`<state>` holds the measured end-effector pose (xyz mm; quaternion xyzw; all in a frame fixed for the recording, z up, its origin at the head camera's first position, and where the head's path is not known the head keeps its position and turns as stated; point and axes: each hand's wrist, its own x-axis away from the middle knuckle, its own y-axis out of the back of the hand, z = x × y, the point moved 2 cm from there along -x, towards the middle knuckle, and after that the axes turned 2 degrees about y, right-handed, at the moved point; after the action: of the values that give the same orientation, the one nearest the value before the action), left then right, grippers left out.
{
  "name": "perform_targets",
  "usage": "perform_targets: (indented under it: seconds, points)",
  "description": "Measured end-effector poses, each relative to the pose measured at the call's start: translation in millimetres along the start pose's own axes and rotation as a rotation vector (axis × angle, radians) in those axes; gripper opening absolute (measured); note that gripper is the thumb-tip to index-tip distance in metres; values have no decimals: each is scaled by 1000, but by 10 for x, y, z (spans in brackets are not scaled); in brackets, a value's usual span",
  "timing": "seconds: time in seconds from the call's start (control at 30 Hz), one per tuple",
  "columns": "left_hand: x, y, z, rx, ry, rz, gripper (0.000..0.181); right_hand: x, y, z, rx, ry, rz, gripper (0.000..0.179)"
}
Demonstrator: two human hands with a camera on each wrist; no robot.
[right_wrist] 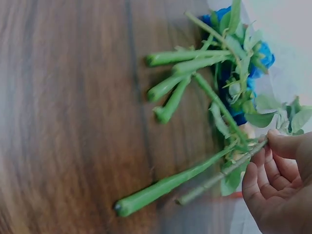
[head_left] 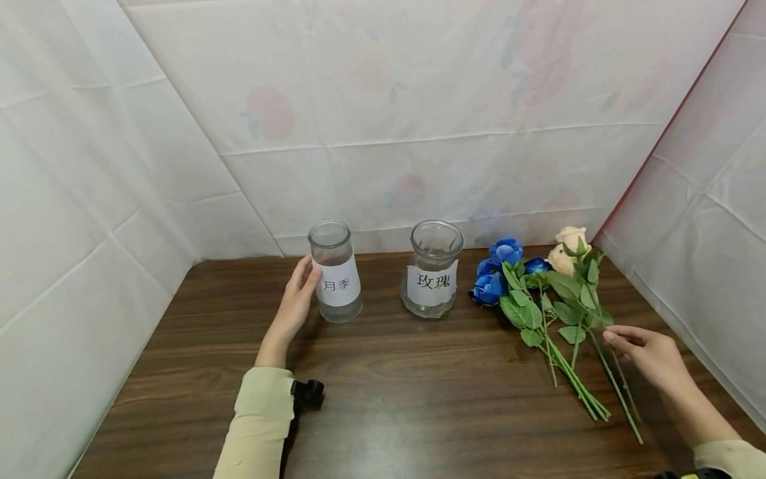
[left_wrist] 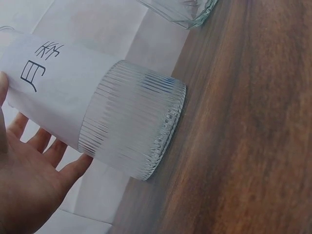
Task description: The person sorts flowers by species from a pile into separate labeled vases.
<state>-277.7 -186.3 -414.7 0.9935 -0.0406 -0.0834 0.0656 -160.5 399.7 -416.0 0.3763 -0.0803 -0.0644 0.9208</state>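
Note:
My left hand (head_left: 297,296) holds a straight glass vase (head_left: 339,313) by its left side, thumb on the white label and fingers behind. The vase stands upright on the table; in the left wrist view its ribbed base (left_wrist: 134,117) shows. At the right, my right hand (head_left: 652,356) pinches a thin rose stem (right_wrist: 219,178) between thumb and fingertips. That stem runs up among leaves below the cream roses (head_left: 571,239). Blue roses (head_left: 489,287) lie just left of them, their green stems (head_left: 577,382) bundled toward the front.
A second glass vase (head_left: 435,309), wider at the mouth and also labelled, stands between the held vase and the flowers. The dark wooden table (head_left: 419,399) meets a white patterned cloth (head_left: 383,179) at its back and similar cloths at both sides.

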Motion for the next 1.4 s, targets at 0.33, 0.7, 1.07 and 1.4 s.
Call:
perform_targets:
  seconds: [0.33, 0.7, 1.07, 1.4]
  points:
    - [7, 21, 1, 14, 3, -2, 55, 51, -30, 296, -65, 118, -65, 56]
    - [-1, 38, -13, 6, 1, -6, 55, 155, -297, 936, -438, 264, -91, 10]
    - [-31, -4, -12, 7, -4, 2, 54, 136, -922, 1695, -836, 433, -150, 13]
    - [-9, 4, 3, -1, 5, 1, 56, 26, -1449, 2420, -1062, 525, -200, 10]
